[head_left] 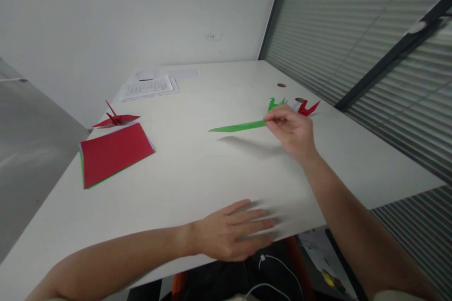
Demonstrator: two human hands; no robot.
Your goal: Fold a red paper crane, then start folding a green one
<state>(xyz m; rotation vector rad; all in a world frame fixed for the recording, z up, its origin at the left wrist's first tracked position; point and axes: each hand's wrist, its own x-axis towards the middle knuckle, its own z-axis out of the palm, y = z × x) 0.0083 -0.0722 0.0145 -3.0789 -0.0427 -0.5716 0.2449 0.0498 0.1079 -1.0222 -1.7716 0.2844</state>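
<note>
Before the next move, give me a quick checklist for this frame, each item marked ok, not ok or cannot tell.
1. Right hand grips the green paper at one end: ok.
2. Green paper raised off the table: ok, its shadow lies apart below.
3. Left hand free of paper: ok.
4. Red sheet clear of both hands: ok.
5. Green folded figure fully in view: not ok, right hand partly covers it.
6. Crease quality on the green paper: cannot tell.

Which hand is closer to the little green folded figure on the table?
Right. The right hand is just in front of the green figure, pinching a green paper strip. The left hand is farther away, by the near edge of the table.
</note>
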